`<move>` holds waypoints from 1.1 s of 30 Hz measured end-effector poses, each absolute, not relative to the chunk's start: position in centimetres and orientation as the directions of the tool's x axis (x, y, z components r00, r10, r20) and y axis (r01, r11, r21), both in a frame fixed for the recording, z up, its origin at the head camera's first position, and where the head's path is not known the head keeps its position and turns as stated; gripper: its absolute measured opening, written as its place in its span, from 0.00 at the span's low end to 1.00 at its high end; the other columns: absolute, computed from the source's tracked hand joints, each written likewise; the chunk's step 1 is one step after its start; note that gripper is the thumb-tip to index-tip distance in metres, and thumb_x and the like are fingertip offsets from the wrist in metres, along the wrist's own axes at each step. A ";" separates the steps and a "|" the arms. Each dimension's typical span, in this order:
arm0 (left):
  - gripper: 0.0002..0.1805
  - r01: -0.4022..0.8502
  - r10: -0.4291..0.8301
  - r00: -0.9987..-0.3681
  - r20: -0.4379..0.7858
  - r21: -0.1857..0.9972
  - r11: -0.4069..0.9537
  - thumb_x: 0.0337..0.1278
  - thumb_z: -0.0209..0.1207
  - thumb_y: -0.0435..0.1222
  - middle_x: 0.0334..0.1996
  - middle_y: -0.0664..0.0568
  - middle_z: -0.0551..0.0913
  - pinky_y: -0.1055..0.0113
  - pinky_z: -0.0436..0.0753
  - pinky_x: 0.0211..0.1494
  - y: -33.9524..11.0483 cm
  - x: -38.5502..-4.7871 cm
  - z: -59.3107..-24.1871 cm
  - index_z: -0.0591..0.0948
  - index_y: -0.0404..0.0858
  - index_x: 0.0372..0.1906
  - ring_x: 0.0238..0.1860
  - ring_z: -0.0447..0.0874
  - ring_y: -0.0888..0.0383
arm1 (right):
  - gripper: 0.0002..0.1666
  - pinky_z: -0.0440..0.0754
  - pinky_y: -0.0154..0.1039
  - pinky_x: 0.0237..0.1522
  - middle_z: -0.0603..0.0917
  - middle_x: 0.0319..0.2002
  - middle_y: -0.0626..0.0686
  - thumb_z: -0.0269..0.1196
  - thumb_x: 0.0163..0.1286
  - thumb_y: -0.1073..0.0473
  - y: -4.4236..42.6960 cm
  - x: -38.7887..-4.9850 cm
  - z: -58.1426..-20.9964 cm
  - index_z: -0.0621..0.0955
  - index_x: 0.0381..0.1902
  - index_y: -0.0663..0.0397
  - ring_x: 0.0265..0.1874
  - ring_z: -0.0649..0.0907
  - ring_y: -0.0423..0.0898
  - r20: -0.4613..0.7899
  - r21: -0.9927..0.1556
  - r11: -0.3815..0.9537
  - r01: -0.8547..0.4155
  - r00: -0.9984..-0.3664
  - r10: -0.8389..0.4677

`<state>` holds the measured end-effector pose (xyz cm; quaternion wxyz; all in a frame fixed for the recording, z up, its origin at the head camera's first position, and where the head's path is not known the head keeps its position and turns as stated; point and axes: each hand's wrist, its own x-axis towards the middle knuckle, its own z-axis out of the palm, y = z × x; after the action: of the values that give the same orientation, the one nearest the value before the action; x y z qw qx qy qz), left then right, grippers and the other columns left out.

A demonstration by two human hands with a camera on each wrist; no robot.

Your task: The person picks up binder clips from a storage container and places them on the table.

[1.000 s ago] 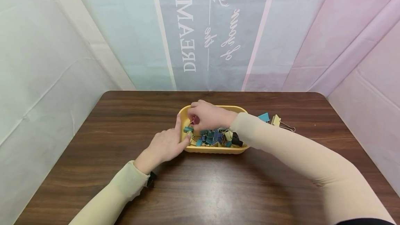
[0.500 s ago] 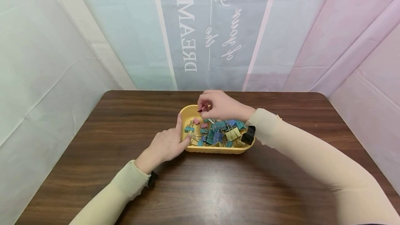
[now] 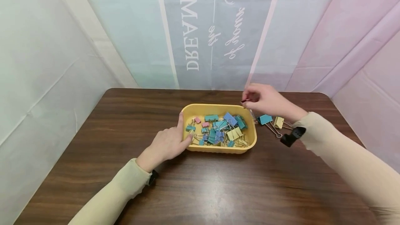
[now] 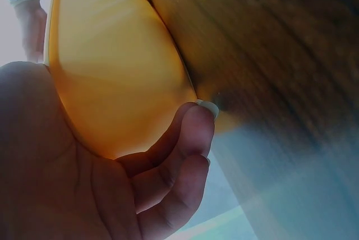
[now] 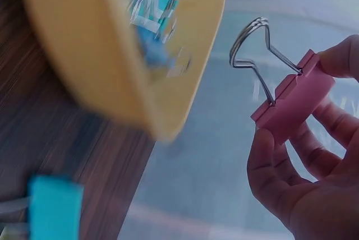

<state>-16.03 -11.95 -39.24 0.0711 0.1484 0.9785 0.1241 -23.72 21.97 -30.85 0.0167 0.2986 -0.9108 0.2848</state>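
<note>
Head view shows the left hand (image 3: 168, 143) gripping the left end of a yellow, round-cornered rectangular tray (image 3: 218, 150), thumb over its near rim. The right hand (image 3: 265, 101) is raised by the tray's far right corner. Right wrist view makes its hold plain: thumb and fingers pinch a pink metal binder clip (image 5: 297, 102) by its body, silver wire handles (image 5: 258, 23) pointing away from the palm. That clip is outside the tray, apart from its rim; its height above the brown wood-grain table (image 3: 215, 190) is hard to tell.

Mixed binder clips (image 3: 219, 126) in teal, blue, yellow and pink lie loose inside the tray. A teal metal clip (image 3: 265, 119) and a pale yellow metal clip (image 3: 278, 122) rest on the table just right of it.

The step in hand seems to be carrying one clip outside the tray. The next move likely calls for a steady pinch, handles clear of the rim, and the tray held still.
</note>
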 end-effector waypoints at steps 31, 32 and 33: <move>0.51 0.282 0.315 -0.944 -0.096 0.257 0.924 0.70 0.43 0.60 0.18 0.51 0.75 0.59 0.72 0.22 -11.9 -16.1 -39.5 0.39 0.30 0.78 0.20 0.75 0.54 | 0.21 0.73 0.47 0.27 0.81 0.26 0.53 0.58 0.70 0.47 35.1 -23.6 -37.1 0.80 0.41 0.61 0.26 0.78 0.50 -0.200 -0.266 0.959 -0.097 -0.968 -0.154; 0.51 0.280 0.312 -0.945 -0.097 0.255 0.926 0.70 0.43 0.60 0.18 0.51 0.75 0.59 0.72 0.22 -11.9 -16.1 -39.5 0.39 0.30 0.78 0.20 0.75 0.54 | 0.21 0.74 0.48 0.28 0.81 0.25 0.52 0.57 0.71 0.46 34.9 -23.7 -36.9 0.79 0.42 0.61 0.26 0.78 0.50 -0.206 -0.266 0.960 -0.092 -0.967 -0.150; 0.51 0.278 0.310 -0.946 -0.096 0.253 0.927 0.70 0.43 0.61 0.19 0.51 0.76 0.58 0.72 0.22 -11.9 -16.2 -39.5 0.40 0.30 0.79 0.20 0.75 0.53 | 0.22 0.74 0.49 0.28 0.81 0.25 0.51 0.56 0.72 0.46 34.8 -23.8 -36.7 0.79 0.43 0.61 0.27 0.79 0.51 -0.209 -0.266 0.960 -0.088 -0.967 -0.147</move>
<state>-16.17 -11.91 -39.52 0.0674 0.1499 0.9792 0.1189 -23.80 34.78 -36.69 -0.1142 0.0598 -0.9833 0.1284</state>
